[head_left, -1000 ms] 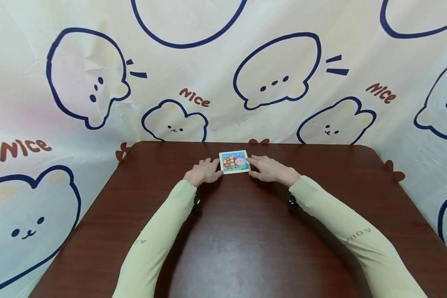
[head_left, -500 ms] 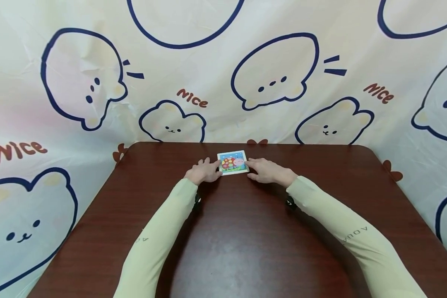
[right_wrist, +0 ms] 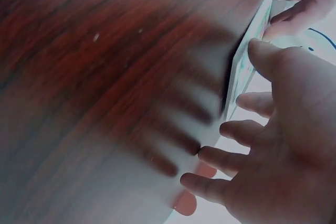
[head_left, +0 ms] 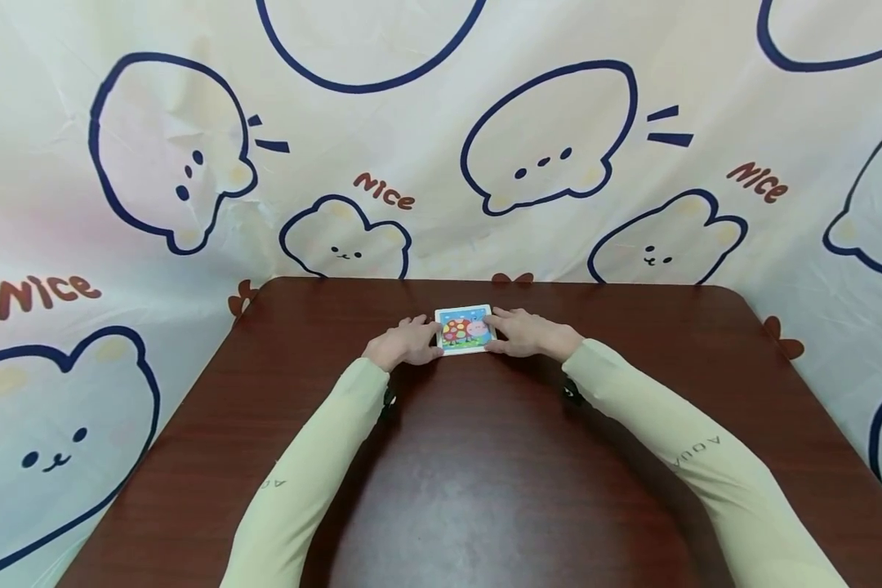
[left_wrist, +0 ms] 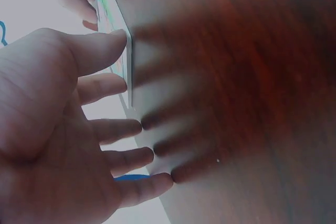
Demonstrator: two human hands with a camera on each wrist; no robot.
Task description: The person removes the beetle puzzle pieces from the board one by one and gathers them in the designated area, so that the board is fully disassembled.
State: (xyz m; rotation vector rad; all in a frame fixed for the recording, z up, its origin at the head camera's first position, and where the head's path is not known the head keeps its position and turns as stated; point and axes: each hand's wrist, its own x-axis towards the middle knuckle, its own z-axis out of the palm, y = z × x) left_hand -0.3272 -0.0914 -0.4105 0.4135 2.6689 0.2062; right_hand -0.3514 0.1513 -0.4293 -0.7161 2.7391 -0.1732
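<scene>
A small flat board (head_left: 465, 330) with a white border and a ladybird-like cartoon picture lies at the far middle of the table. My left hand (head_left: 406, 341) touches its left side, thumb at the near corner and index finger on the border. On the opposite side, my right hand (head_left: 531, 333) has its thumb by the near right corner and its index fingertip over the picture's right edge. In the left wrist view, the left hand's remaining fingers are spread, tips close to the tabletop. The right wrist view shows the board's thin edge (right_wrist: 242, 69) beside similarly spread fingers.
The dark brown wooden table (head_left: 441, 490) reaches back to a pale curtain (head_left: 434, 147) printed with blue-outlined bears and red lettering. More of this curtain hangs along the left and right sides. Both forearms, in light green sleeves (head_left: 316, 457), lie over the table.
The board has slid slightly toward me, away from the table's far edge. My fingers now overlap its sides a little more, and the right hand has shifted slightly inward.
</scene>
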